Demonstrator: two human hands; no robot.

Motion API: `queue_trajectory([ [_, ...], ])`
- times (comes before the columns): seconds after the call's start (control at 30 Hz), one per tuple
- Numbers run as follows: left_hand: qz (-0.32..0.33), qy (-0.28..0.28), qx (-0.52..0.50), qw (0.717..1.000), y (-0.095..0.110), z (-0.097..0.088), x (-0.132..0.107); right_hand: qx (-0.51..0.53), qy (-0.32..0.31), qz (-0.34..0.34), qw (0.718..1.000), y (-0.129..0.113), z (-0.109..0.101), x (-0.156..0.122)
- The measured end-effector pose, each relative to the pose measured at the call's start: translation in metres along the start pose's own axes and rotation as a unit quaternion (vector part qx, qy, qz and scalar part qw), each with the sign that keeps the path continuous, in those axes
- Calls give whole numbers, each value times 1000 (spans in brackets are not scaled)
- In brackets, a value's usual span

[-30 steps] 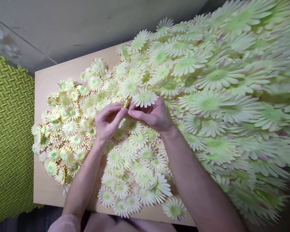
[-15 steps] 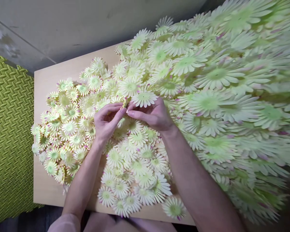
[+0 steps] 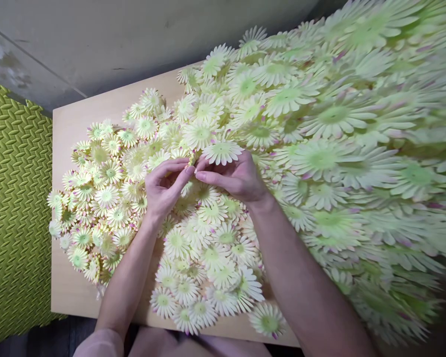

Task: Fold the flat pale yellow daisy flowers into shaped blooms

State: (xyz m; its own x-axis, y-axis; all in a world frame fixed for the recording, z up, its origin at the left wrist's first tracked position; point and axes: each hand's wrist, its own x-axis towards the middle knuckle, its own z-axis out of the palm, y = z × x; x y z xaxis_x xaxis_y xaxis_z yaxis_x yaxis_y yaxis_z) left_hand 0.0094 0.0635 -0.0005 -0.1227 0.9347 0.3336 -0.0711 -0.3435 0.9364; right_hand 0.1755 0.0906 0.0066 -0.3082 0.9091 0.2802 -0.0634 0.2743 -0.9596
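Observation:
In front of me, my left hand (image 3: 165,187) pinches a small artificial flower (image 3: 192,158), seen edge-on, between thumb and fingers. My right hand (image 3: 240,179) meets it from the right, its thumb and fingertips closed at the same flower's edge; part of their grip is hidden. A wider pale flower head (image 3: 223,150) with a green centre overlaps the right fingers; whether they hold it I cannot tell. Below both hands lie loose flower heads (image 3: 212,255), white-yellow with some pink tips.
Smaller flower heads (image 3: 106,196) are heaped left of my hands. A large, high pile of flowers (image 3: 334,116) covers the right side. The wooden table (image 3: 85,114) stands against a grey wall (image 3: 134,39). A green woven-pattern panel (image 3: 17,208) borders its left edge.
Almost nothing differs. My fingertips have shifted very slightly at the small flower, and both arms stay in place.

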Motion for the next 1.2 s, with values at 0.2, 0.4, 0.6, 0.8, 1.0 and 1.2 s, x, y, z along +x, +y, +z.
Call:
queue_trajectory([
  [0.2, -3, -3, 0, 1000, 1, 0, -1, -1, -4, -5, 1000, 2, 0, 0],
  [0.4, -6, -3, -3, 1000, 0, -1, -1, -2, -7, 1, 1000, 3, -1, 0],
  [0.6, -10, 1, -6, 1000, 0, -1, -1, 9, -7, 5, 1000, 2, -1, 0],
  [0.8, -5, -1, -4, 1000, -1, -1, 0, 12, -3, 9, 1000, 2, 0, -1],
  [1.0, -8, -11, 8, 1000, 1, -1, 0, 34, -10, 21, 999, 0, 0, 0],
  [1.2, -12, 31, 16, 999, -1, -3, -1, 50, 2, 16, 999, 2, 1, 1],
])
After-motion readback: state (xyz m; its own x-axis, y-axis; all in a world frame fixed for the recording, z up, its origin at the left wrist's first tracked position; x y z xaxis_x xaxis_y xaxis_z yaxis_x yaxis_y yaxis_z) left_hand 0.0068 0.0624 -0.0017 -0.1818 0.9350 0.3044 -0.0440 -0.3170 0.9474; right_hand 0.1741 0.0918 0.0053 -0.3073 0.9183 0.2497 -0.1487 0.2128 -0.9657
